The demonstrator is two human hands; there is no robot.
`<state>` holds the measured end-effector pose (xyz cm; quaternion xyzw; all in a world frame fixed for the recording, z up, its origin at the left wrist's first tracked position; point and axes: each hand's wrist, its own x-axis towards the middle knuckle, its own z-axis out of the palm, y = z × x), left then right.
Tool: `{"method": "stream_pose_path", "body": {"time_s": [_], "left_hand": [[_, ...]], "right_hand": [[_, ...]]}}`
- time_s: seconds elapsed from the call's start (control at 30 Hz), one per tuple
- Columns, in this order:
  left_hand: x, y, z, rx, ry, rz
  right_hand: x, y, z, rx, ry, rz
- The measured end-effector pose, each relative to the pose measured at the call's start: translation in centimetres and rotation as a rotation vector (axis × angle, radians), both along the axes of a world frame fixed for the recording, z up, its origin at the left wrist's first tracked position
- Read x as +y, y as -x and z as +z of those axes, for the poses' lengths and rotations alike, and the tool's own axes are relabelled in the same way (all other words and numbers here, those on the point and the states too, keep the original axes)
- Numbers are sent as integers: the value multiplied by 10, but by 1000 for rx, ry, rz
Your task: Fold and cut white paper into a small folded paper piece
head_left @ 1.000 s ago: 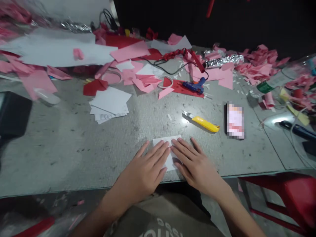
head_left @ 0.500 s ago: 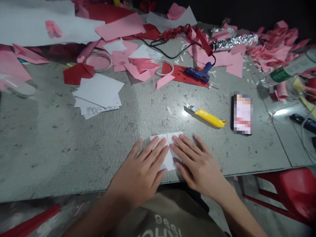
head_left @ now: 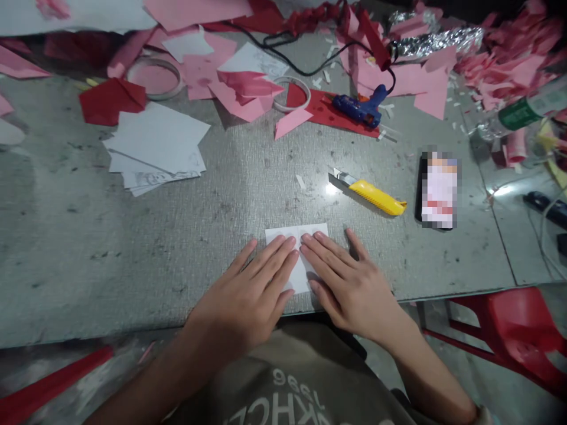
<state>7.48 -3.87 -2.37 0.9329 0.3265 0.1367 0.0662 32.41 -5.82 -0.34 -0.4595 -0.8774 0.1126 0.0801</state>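
Observation:
A small folded white paper (head_left: pixel 297 235) lies near the front edge of the grey table (head_left: pixel 88 254). My left hand (head_left: pixel 248 292) lies flat on its left half, fingers stretched out. My right hand (head_left: pixel 349 283) lies flat on its right half, fingers stretched out too. The fingertips of both hands almost meet over the paper's middle crease. Most of the paper is hidden under my hands.
A yellow utility knife (head_left: pixel 372 196) and a phone (head_left: pixel 438 189) lie to the right behind my hands. A stack of white sheets (head_left: pixel 155 147) sits at the left. A blue glue gun (head_left: pixel 358 109), tape rings, pink and red paper scraps fill the back. A red stool (head_left: pixel 509 330) stands right.
The camera has tilted down, so the table's contents have shifted up in view. My hands stay flat on the white paper, pressed slightly closer together.

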Motion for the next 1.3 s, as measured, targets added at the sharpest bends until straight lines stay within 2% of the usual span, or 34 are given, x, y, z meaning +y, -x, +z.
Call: {"method": "stream_pose_path", "body": {"time_s": [0.4,0.67,1.3], "left_hand": [[-5,-4,1,-2,15,43],[-5,1,-6,7,-27,-76],[-17,-4,-12,7,35,58]], "right_hand": [[-2,-1,-1,-15,5,2],[-9,3,1,-40,5,32],[-15,5,-6,-69,-37,-5]]}}
